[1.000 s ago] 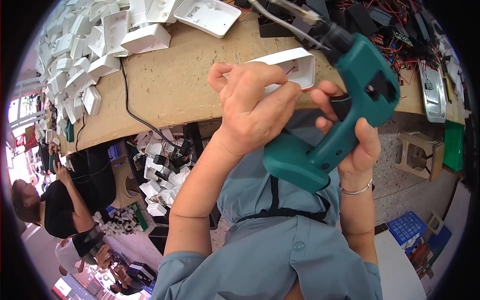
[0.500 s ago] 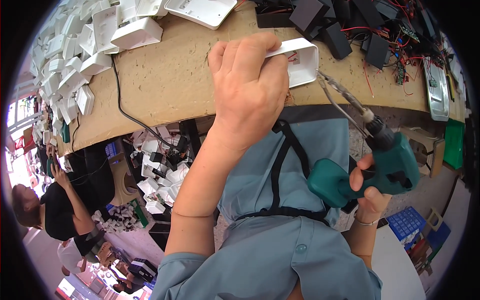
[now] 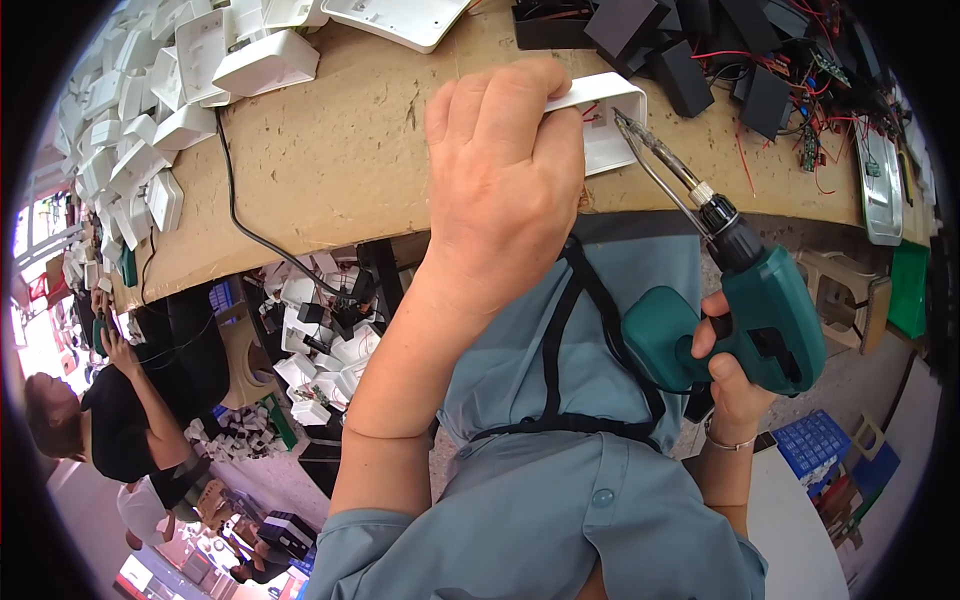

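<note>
Bench edge: the workbench (image 3: 340, 160) front runs just on your side of the white housing (image 3: 608, 155), and the green cordless drill (image 3: 775, 320) sits out past it.
Left hand: your left hand (image 3: 505, 170) grasps the housing near its left end.
Right hand: your right hand (image 3: 735, 375) wraps the drill handle, the metal bit (image 3: 663, 157) reaching the housing's opening.
Room: benchtop stretches leftward, a black cable (image 3: 231, 200) across it, to piled white casings (image 3: 150, 110).
Crowding: black boxes (image 3: 683, 80) beyond the housing; metal tray (image 3: 882, 215) farther right.
</note>
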Motion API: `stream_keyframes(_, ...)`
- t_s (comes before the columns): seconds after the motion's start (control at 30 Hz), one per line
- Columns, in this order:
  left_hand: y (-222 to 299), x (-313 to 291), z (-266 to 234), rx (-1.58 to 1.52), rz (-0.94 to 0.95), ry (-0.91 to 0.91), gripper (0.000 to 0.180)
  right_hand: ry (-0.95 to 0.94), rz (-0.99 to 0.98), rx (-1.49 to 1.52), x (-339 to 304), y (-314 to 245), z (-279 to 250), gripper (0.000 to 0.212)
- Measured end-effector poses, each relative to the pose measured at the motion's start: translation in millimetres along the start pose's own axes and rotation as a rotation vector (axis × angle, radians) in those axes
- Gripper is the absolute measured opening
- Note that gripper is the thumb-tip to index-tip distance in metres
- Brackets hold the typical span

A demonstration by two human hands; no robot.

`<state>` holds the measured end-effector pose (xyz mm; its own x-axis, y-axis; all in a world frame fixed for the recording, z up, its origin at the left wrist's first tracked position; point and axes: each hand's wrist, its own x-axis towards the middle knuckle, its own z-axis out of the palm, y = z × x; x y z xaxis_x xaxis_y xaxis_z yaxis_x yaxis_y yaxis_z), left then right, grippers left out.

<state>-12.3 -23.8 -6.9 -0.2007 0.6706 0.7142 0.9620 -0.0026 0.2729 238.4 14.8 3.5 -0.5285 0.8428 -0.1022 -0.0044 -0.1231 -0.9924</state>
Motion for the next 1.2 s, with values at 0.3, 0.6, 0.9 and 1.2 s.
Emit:
stream_keyframes(0.3, 0.5, 3.1, 0.8, 0.037, 0.030, 0.003, 0.012, -0.025, 0.005, -0.056, 6.9, -2.5, 2.1, 0.064)
stream_keyframes(0.6, 0.2, 3.9, 2.3, 0.028, 0.036, 0.005, 0.013, -0.018, 0.002, -0.076, 8.9, -2.5, 4.6, 0.063)
stream_keyframes(0.9, 0.3, 3.7, 2.0, 0.024, 0.033, 0.002, 0.013, -0.022, 0.018, -0.128, 4.1, -4.1, 0.8, 0.061)
stream_keyframes(1.2, 1.7, 3.9, 0.8, 0.026, 0.027, -0.006, 0.012, -0.040, 0.034, -0.159, 3.3, -6.5, 1.3, 0.059)
